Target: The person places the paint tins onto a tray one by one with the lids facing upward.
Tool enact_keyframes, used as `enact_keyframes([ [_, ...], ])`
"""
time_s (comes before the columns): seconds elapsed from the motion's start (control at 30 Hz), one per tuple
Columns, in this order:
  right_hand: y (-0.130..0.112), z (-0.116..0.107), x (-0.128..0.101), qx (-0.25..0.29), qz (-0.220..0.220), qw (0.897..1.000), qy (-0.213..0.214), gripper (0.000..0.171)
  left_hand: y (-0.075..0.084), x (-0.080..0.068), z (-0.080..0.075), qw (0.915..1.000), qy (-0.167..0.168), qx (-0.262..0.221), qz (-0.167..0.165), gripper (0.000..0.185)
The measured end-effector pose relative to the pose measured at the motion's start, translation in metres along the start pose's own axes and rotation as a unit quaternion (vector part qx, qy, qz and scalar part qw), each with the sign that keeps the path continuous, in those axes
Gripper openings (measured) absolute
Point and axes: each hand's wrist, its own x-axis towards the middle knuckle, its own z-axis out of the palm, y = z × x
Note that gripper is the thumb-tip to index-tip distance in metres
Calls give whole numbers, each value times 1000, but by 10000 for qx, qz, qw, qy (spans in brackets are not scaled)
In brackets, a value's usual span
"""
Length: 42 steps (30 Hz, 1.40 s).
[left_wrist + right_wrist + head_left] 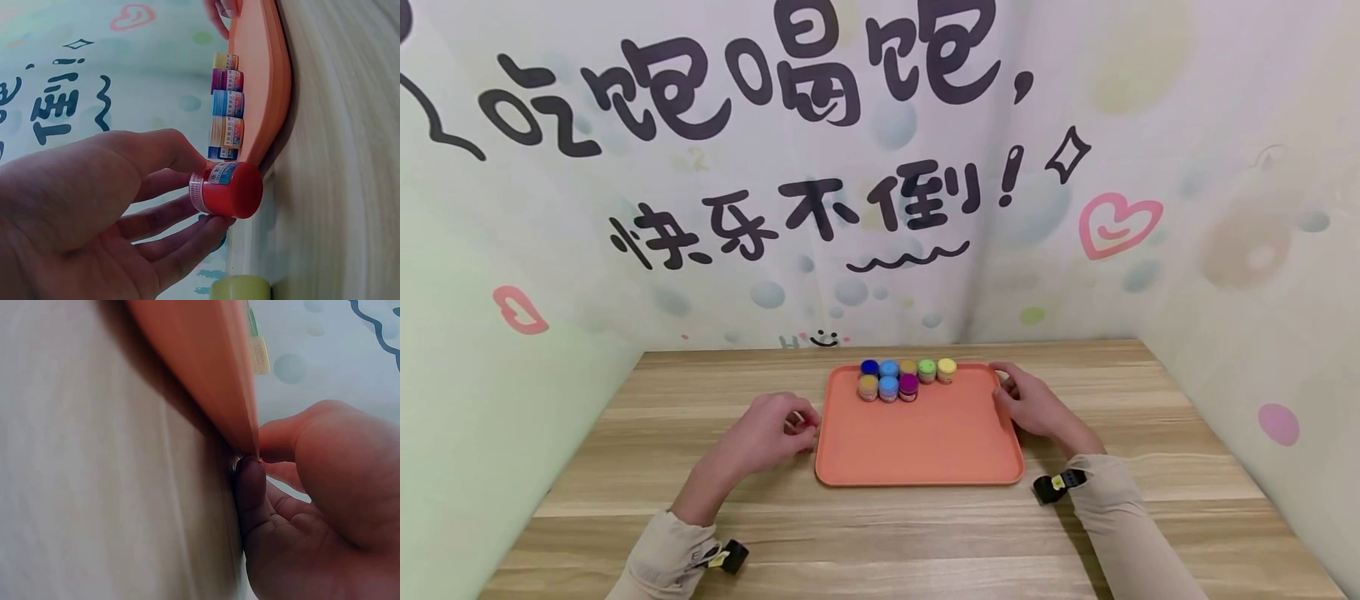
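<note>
Two hands on a wooden table (625, 467), either side of an orange tray (917, 442). Left hand (767, 433): pinches a small red-capped jar (228, 189) between thumb and fingers, just beside the tray's left edge. Right hand (1030, 404): thumb and fingers clasp the tray's right rim. Eight small paint jars (904, 379) stand in two rows at the tray's far end, touching one another. Beyond: a wall (850, 167) printed with dark characters, bubbles and pink hearts.
</note>
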Motion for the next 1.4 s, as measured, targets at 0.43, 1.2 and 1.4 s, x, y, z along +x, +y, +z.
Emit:
enact_keyframes([
  [0.43, 1, 0, 0, -49, -5, 10000, 4, 51, 15, 7, -2, 9975, 155, -531, 440, 14],
  [1.2, -5, -2, -3, 81, 50, 10000, 3, 51, 42, 47, 21, 9857, 571, -667, 1437, 15],
  [1.4, -4, -1, -2, 89, -2, 10000, 7, 51, 43, 56, 29, 9799, 493, -874, 1724, 16],
])
